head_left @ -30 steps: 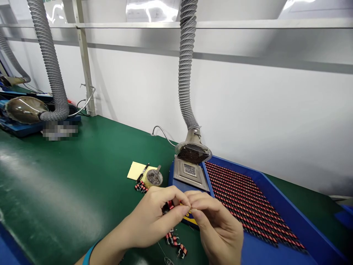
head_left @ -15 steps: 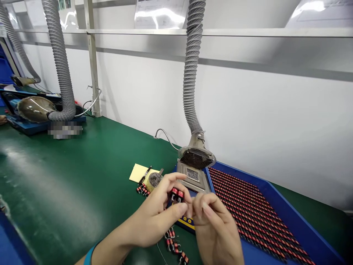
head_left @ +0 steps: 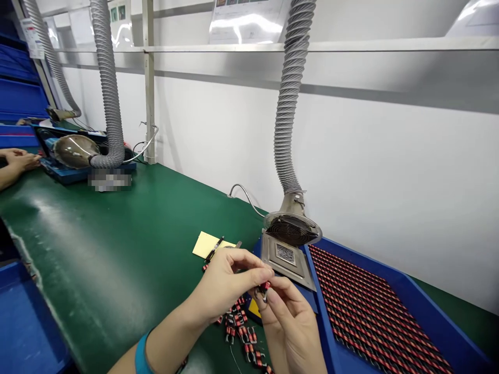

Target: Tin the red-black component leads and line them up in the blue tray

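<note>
My left hand and my right hand meet in front of the metal plate device. Between their fingertips is a small red and black part, pinched by both hands and partly covered by fingers. More of these red and black parts lie loose on the green table below my left wrist. To the right, a blue tray holds dense rows of similar parts. Whether another part sits inside my left palm is hidden.
A fume hood on a grey hose hangs over the device. Yellow paper and a black pen lie behind my left hand. A blue bin is at lower left. Another person's hands are at far left.
The view has shifted left. My hands have closed together around a red and black part; the two parts seen in my left hand before no longer both show.
</note>
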### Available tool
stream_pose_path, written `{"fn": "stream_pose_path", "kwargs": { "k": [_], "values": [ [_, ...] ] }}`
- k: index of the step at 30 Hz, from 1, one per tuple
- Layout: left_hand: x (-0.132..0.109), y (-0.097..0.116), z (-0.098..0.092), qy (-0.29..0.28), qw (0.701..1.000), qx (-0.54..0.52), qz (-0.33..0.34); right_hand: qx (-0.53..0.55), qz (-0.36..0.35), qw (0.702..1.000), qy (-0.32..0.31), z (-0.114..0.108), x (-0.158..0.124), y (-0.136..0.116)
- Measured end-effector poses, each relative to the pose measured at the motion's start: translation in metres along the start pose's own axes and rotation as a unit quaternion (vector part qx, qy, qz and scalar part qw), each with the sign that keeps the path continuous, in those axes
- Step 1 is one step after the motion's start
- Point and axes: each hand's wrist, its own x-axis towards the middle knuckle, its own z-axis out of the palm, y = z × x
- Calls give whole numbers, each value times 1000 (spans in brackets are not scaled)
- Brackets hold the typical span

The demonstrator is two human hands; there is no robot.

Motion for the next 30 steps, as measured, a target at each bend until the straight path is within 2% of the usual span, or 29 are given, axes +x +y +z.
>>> {"fn": "stream_pose_path", "kwargs": {
  "k": [5,8,11,13,15,17,18,21,25,28,30],
  "values": [
    [-1,-7,6,78,990,-116,3,-11,-15,1000,-12,-1,2,4],
    [0,-6,4,122,977,-163,54,-7,-6,1000,-30,4,0,1],
    [2,2,-6,157,963,-190,113,26,24,999,-24,11,-4,-4],
    [2,9,-14,114,978,-148,93,49,38,998,-15,14,-6,-6],
    [1,12,-18,21,998,-59,29,57,38,998,-9,15,-7,-6],
    [0,11,-17,-47,998,-1,-30,52,35,998,-1,14,-7,-4],
    [0,10,-16,-54,998,2,-42,46,34,998,3,13,-7,-3],
    [-1,3,-9,-10,999,-42,-23,35,31,999,2,14,-7,-2],
    [-2,6,-11,90,993,-40,69,29,39,999,-25,15,-11,-5],
    [-11,17,-26,179,975,36,128,15,50,998,-27,0,-11,-12],
    [-23,20,-42,178,962,146,149,-9,62,998,-20,-18,-7,-19]
  ]
}}
